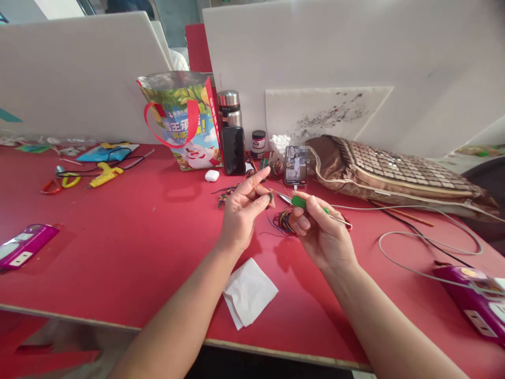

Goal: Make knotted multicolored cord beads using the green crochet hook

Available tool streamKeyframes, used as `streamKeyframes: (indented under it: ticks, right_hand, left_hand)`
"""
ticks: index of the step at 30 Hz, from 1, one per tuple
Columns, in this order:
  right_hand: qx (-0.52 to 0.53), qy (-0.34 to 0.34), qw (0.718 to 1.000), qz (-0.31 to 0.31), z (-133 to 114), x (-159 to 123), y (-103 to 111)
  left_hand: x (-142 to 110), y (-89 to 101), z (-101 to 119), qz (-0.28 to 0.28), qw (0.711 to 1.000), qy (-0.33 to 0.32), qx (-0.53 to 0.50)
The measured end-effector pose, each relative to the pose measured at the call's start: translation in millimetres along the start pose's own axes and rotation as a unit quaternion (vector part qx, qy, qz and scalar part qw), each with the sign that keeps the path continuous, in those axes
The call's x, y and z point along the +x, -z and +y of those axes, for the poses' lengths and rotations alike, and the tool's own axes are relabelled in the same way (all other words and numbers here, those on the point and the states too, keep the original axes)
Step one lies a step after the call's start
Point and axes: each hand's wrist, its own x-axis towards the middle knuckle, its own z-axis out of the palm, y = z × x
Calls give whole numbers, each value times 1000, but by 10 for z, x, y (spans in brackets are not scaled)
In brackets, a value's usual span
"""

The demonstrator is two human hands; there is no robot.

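My left hand [242,213] pinches a small dark, multicoloured piece of crochet [270,199] between thumb and fingers. Orange yarn [254,181] loops round its raised index finger. A green-handled crochet hook [299,202] with a metal shaft is gripped in my right hand [325,231], just right of the crochet piece; its working tip is hard to make out. Behind and below the hands lies a tangle of multicoloured yarn [282,222]. Beaded-looking knotted strands [225,197] rest to the left of my left hand. A silver pointed blade [284,198] shows beside the hook, partly hidden.
A folded white tissue [250,292] lies near the red table's [158,263] front edge. Behind stand a phone playing video [295,166], a dark phone [233,152], a jar [258,143], a flask [229,105] and a bag [185,123]. A cable [394,209] crosses the right side.
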Motion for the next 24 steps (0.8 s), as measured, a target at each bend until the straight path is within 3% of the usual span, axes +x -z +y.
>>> streamKeyframes:
  ticks: [12,24]
  right_hand:
    - [-21,0,1000,-7,-10,35,45]
    - [14,-16,1000,15,8,20,-29]
  left_hand:
    - [-4,-9,-10,39,995,-13,92]
    - [19,0,-16,59,996,8,69]
